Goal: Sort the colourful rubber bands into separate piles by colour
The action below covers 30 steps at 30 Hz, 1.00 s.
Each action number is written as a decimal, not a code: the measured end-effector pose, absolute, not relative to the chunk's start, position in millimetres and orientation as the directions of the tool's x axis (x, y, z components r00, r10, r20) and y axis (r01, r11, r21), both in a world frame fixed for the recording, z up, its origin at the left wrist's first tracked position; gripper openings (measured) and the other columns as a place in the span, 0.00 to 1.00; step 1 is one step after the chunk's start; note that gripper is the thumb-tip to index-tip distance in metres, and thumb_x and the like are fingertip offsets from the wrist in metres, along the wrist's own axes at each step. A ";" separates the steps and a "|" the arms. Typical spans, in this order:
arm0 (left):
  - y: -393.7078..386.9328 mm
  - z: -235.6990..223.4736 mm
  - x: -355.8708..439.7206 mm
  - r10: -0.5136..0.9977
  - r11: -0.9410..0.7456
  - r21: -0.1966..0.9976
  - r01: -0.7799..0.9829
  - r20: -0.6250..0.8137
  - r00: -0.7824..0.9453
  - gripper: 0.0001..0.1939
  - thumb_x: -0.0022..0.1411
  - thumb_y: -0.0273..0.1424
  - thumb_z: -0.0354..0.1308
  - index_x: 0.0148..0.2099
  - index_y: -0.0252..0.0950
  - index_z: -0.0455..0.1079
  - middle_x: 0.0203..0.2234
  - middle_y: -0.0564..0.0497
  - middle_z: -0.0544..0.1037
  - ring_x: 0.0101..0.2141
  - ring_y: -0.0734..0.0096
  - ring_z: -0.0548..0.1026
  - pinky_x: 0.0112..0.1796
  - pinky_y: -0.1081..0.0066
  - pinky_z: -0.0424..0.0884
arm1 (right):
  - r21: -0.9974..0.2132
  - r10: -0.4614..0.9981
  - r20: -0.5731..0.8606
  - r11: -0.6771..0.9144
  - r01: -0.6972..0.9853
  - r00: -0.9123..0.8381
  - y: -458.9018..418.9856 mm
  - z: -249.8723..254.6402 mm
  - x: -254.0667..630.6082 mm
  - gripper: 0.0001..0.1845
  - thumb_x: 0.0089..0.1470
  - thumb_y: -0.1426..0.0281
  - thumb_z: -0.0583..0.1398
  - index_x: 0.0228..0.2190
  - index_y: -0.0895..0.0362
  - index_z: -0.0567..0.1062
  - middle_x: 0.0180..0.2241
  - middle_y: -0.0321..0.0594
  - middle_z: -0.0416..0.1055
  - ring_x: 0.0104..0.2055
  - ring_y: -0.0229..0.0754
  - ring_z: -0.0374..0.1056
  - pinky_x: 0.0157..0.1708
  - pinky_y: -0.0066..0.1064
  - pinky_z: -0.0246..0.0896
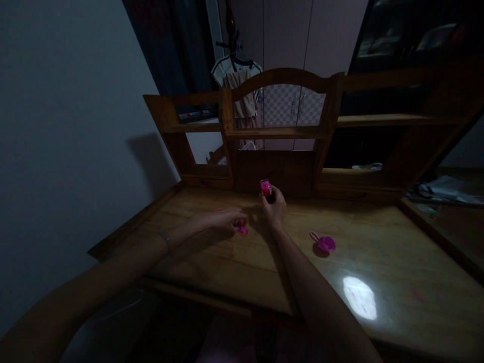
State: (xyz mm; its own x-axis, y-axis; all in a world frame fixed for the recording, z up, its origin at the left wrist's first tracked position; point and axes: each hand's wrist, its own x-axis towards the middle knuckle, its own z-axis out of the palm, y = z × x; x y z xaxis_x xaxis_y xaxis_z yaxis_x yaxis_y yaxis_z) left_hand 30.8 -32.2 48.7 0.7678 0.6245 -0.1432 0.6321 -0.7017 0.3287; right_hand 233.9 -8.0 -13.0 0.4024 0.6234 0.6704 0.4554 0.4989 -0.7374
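While the right hand (275,204) has its fingers closed around a small pink and dark container (266,188), upright between thumb and fingertips, the left hand's (231,220) curled fingers pinch a small pink piece (242,230) showing just below them.

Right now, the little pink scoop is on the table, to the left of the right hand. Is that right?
Not quite: the pink scoop is on the table, but to the right of the right hand. The head view shows it.
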 end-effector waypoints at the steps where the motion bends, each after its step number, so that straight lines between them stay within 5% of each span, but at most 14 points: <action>1: -30.4 47.2 31.1 0.634 -0.691 0.330 0.643 -0.149 0.759 0.09 0.50 0.24 0.58 0.37 0.37 0.72 0.31 0.52 0.72 0.30 0.72 0.68 0.30 0.75 0.62 | -0.738 0.626 0.669 0.498 0.454 0.400 -8.3 -12.9 233.9 0.22 0.53 0.64 0.61 0.49 0.57 0.71 0.45 0.47 0.72 0.47 0.48 0.66 0.50 0.42 0.59; 7: -17.9 39.5 29.9 0.661 -0.621 0.393 0.678 -0.202 0.723 0.08 0.48 0.25 0.59 0.34 0.36 0.73 0.25 0.53 0.74 0.27 0.72 0.70 0.28 0.76 0.63 | -0.731 0.636 0.674 0.497 0.468 0.377 -8.5 -12.9 233.5 0.22 0.53 0.64 0.61 0.49 0.56 0.71 0.45 0.46 0.71 0.47 0.48 0.66 0.49 0.42 0.60; 14: -0.2 47.2 15.6 0.621 -0.492 0.605 0.626 -0.259 0.739 0.09 0.51 0.27 0.59 0.37 0.32 0.74 0.26 0.51 0.77 0.25 0.74 0.73 0.27 0.78 0.64 | -0.651 0.641 0.727 0.529 0.544 0.246 -14.0 -10.2 231.0 0.21 0.53 0.68 0.60 0.50 0.56 0.70 0.45 0.46 0.71 0.46 0.49 0.65 0.48 0.40 0.60; 21: 29.3 92.7 -10.7 0.725 -0.484 0.685 0.545 -0.034 0.687 0.16 0.54 0.37 0.63 0.41 0.31 0.73 0.36 0.47 0.78 0.37 0.68 0.75 0.38 0.73 0.69 | -0.527 0.665 0.746 0.600 0.602 -0.010 -20.7 -7.9 224.4 0.24 0.53 0.70 0.60 0.53 0.53 0.69 0.46 0.45 0.70 0.48 0.50 0.64 0.49 0.41 0.60; 30: 29.2 115.2 8.1 0.758 -0.515 0.661 0.546 0.055 0.650 0.17 0.55 0.38 0.62 0.42 0.30 0.74 0.35 0.47 0.78 0.36 0.69 0.74 0.39 0.73 0.68 | -0.451 0.661 0.737 0.635 0.627 -0.139 -21.3 -11.3 219.5 0.26 0.53 0.72 0.60 0.55 0.53 0.68 0.47 0.45 0.70 0.49 0.50 0.63 0.50 0.42 0.60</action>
State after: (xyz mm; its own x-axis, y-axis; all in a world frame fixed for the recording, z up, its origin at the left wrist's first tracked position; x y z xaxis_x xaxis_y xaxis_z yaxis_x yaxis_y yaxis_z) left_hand 8.1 29.2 115.2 0.6497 0.7582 0.0547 0.5458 -0.5153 0.6608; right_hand 219.5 -21.3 -11.3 -0.1394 0.6615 0.7369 0.6268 0.6350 -0.4515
